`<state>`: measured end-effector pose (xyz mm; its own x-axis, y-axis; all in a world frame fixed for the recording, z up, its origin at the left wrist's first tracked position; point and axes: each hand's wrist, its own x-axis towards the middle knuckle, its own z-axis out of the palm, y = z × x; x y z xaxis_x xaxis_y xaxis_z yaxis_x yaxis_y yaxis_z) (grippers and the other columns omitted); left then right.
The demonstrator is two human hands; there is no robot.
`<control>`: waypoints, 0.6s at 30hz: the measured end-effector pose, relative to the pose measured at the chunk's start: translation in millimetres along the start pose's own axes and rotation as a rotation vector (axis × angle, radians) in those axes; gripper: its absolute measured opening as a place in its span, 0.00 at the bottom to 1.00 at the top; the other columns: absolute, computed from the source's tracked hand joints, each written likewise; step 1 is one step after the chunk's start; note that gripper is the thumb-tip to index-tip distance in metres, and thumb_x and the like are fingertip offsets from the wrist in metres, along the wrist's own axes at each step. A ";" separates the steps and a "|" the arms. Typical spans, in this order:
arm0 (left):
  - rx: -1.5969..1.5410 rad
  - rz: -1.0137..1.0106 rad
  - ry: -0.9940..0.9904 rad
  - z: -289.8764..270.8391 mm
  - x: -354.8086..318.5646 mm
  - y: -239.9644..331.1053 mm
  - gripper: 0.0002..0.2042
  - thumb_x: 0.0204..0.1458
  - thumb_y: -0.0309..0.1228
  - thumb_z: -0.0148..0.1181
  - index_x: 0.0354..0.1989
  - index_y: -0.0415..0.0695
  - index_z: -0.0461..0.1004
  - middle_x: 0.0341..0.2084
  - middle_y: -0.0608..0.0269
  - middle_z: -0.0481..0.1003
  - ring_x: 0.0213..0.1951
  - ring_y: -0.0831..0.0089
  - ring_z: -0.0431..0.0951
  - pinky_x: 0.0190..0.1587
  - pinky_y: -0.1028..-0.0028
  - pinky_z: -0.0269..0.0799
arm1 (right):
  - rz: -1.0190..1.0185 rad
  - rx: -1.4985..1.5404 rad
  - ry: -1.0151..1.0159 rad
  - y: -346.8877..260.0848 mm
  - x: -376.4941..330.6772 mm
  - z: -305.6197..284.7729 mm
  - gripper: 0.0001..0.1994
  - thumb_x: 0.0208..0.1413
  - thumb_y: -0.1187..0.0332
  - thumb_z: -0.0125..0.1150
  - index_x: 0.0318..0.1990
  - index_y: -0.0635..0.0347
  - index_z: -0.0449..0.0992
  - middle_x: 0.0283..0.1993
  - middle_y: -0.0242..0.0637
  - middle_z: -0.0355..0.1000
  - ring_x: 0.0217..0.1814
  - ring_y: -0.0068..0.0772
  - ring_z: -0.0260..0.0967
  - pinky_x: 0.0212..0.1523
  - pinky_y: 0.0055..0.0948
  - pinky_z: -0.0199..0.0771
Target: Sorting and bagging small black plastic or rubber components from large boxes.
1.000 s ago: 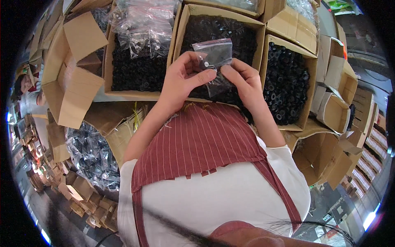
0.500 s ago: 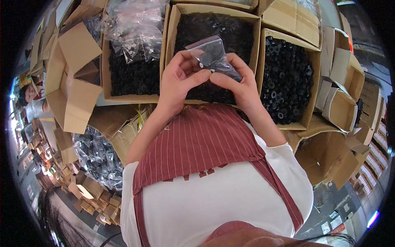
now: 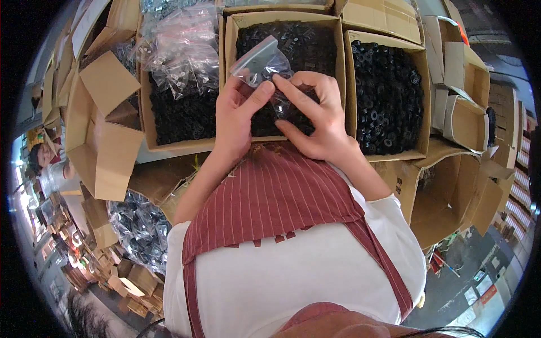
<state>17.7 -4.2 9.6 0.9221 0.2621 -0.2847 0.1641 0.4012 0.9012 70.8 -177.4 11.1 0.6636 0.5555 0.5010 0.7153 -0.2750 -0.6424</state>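
Note:
A small clear zip bag [image 3: 261,61] with dark parts inside is between my hands, tilted over the middle carton [image 3: 342,42] of small black parts. My left hand [image 3: 234,121] pinches its left side, thumb on top and fingers behind. On the bag's right side, my right hand [image 3: 324,121] has its index finger against the plastic near my left thumb. The right thumb lies lower, by the bag's bottom end, and the other fingers curl behind. What exactly the bag contains is hard to make out.
To the left, a carton [image 3: 180,147] holds black parts under a pile of clear bags [image 3: 186,42]. Black round parts [image 3: 389,101] fill the carton at right. Open flaps [image 3: 115,160] stick up at far left; filled bags [image 3: 138,231] lie below them. Another person [image 3: 53,169] is at far left.
The bag has shifted slightly left and been turned in my hands. My right index finger has moved from behind onto its front. The small white piece by my fingertips no longer shows.

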 end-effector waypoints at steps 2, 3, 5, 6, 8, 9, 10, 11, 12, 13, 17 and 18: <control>-0.033 0.017 -0.033 -2.5 1.3 7.0 0.22 0.57 0.27 0.65 0.59 0.37 0.68 0.47 0.60 0.76 0.47 0.75 0.75 0.53 0.73 0.70 | 0.086 0.256 0.017 -0.4 -1.9 -7.7 0.29 0.42 0.74 0.69 0.57 0.62 0.75 0.51 0.44 0.68 0.52 0.44 0.67 0.55 0.36 0.68; -0.066 0.034 -0.056 -3.0 1.5 11.4 0.22 0.57 0.27 0.64 0.60 0.37 0.68 0.47 0.59 0.76 0.47 0.75 0.76 0.53 0.73 0.71 | 0.153 0.379 0.078 -1.7 -1.9 -12.0 0.25 0.46 0.77 0.67 0.56 0.63 0.75 0.52 0.43 0.68 0.54 0.39 0.67 0.57 0.33 0.67; -0.054 0.058 -0.082 -2.7 0.6 17.4 0.22 0.58 0.27 0.62 0.60 0.36 0.68 0.46 0.60 0.77 0.47 0.75 0.76 0.53 0.73 0.71 | 0.389 0.591 0.226 -4.7 -1.9 -6.8 0.23 0.50 0.79 0.64 0.56 0.64 0.73 0.54 0.40 0.68 0.55 0.33 0.67 0.58 0.31 0.67; -0.039 0.059 -0.097 -3.7 0.6 19.3 0.22 0.58 0.27 0.62 0.60 0.35 0.68 0.46 0.60 0.77 0.48 0.75 0.76 0.53 0.73 0.70 | 0.514 0.755 0.260 -13.6 -0.3 -6.9 0.19 0.57 0.78 0.61 0.57 0.64 0.71 0.55 0.37 0.69 0.56 0.26 0.67 0.59 0.28 0.68; -0.026 0.052 -0.128 -9.5 -0.8 21.5 0.21 0.58 0.27 0.62 0.59 0.35 0.68 0.46 0.60 0.77 0.48 0.76 0.76 0.53 0.73 0.70 | 0.605 0.851 0.211 -26.7 2.0 -7.9 0.19 0.59 0.76 0.61 0.58 0.65 0.71 0.56 0.37 0.71 0.58 0.27 0.68 0.60 0.28 0.66; -0.022 0.047 -0.172 -12.5 -1.4 22.2 0.21 0.58 0.27 0.62 0.59 0.34 0.68 0.45 0.60 0.77 0.47 0.76 0.75 0.53 0.74 0.69 | 0.690 0.959 0.150 -31.7 1.6 -7.1 0.18 0.61 0.73 0.60 0.58 0.65 0.71 0.56 0.37 0.72 0.59 0.27 0.68 0.61 0.28 0.64; -0.017 0.042 -0.218 -15.4 -1.8 23.3 0.20 0.58 0.27 0.62 0.58 0.34 0.69 0.45 0.60 0.77 0.46 0.77 0.75 0.52 0.74 0.69 | 0.673 0.963 0.103 -32.5 -2.0 -2.6 0.17 0.62 0.72 0.59 0.58 0.65 0.71 0.54 0.35 0.73 0.57 0.25 0.69 0.60 0.27 0.65; -0.017 0.035 -0.237 -18.3 -2.5 24.0 0.20 0.58 0.27 0.62 0.58 0.34 0.69 0.45 0.60 0.77 0.46 0.77 0.75 0.52 0.74 0.69 | 0.686 0.917 0.089 -39.3 -2.0 0.1 0.17 0.62 0.72 0.60 0.57 0.65 0.72 0.51 0.35 0.75 0.54 0.24 0.70 0.57 0.25 0.68; -0.009 0.011 -0.269 -21.2 -3.6 24.5 0.19 0.58 0.27 0.62 0.57 0.34 0.69 0.44 0.61 0.77 0.46 0.77 0.75 0.52 0.75 0.69 | 0.697 0.921 0.117 -44.3 -4.1 1.4 0.15 0.62 0.72 0.60 0.56 0.65 0.72 0.49 0.33 0.75 0.51 0.22 0.71 0.55 0.24 0.69; -0.003 -0.010 -0.298 -23.6 -4.5 24.7 0.18 0.58 0.27 0.61 0.56 0.34 0.70 0.43 0.62 0.77 0.45 0.78 0.75 0.51 0.76 0.68 | 0.705 0.924 0.142 -47.7 -5.9 2.9 0.14 0.63 0.72 0.60 0.54 0.64 0.73 0.46 0.31 0.75 0.48 0.19 0.71 0.54 0.24 0.71; -0.108 -0.030 -0.345 -27.3 -6.8 21.8 0.15 0.60 0.26 0.59 0.54 0.33 0.71 0.42 0.64 0.77 0.43 0.80 0.74 0.50 0.77 0.68 | 0.755 1.044 0.250 -58.2 -12.7 6.6 0.13 0.61 0.74 0.61 0.52 0.63 0.74 0.44 0.31 0.75 0.46 0.18 0.71 0.52 0.23 0.70; -0.110 -0.035 -0.360 -26.8 -7.7 24.4 0.15 0.60 0.26 0.59 0.54 0.33 0.71 0.42 0.64 0.77 0.43 0.80 0.74 0.50 0.77 0.68 | 0.758 1.057 0.267 -61.1 -14.6 6.5 0.13 0.60 0.74 0.62 0.52 0.63 0.75 0.44 0.31 0.75 0.46 0.18 0.71 0.52 0.22 0.70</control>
<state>5.1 27.1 25.0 0.9839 -0.0711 -0.1642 0.1775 0.5013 0.8469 16.0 -163.6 39.4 0.9293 0.3333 -0.1593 -0.2815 0.3598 -0.8895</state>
